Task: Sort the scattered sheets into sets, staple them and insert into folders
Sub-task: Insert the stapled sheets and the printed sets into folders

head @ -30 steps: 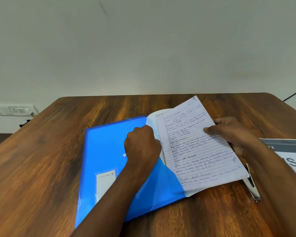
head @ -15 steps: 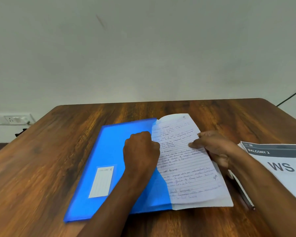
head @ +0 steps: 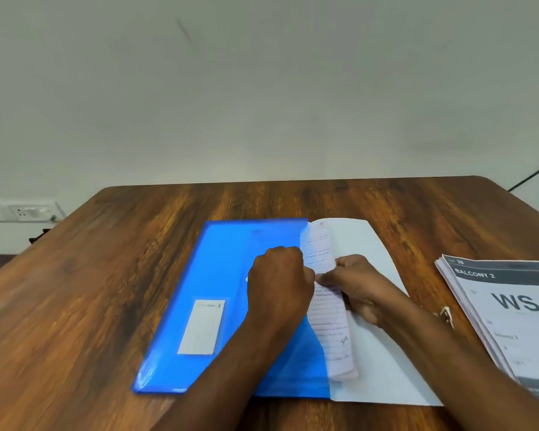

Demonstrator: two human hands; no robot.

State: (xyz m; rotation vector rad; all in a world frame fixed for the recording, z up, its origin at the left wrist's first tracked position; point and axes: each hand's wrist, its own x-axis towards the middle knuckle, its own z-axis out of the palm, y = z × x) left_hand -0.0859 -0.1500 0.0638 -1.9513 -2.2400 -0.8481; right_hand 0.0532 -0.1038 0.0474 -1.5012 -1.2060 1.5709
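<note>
A blue plastic folder (head: 212, 275) with a white label lies flat in the middle of the wooden table (head: 91, 290). A set of handwritten lined sheets (head: 327, 318) sticks out of its right opening, mostly inside, over the folder's pale flap (head: 383, 368). My left hand (head: 279, 281) is fisted at the folder's opening, gripping its front cover edge. My right hand (head: 355, 284) pinches the right edge of the sheets, touching the left hand.
A stack of printed sheets (head: 511, 312) headed "BALCONY 2" lies at the right edge. A metal stapler (head: 445, 315) peeks out behind my right forearm. A wall socket (head: 19, 211) is at the left and a black cable (head: 532, 175) at the right.
My right hand has pushed the handwritten sheets leftward into the folder, so much less of them shows. The folder now lies flatter and its pale flap is uncovered.
</note>
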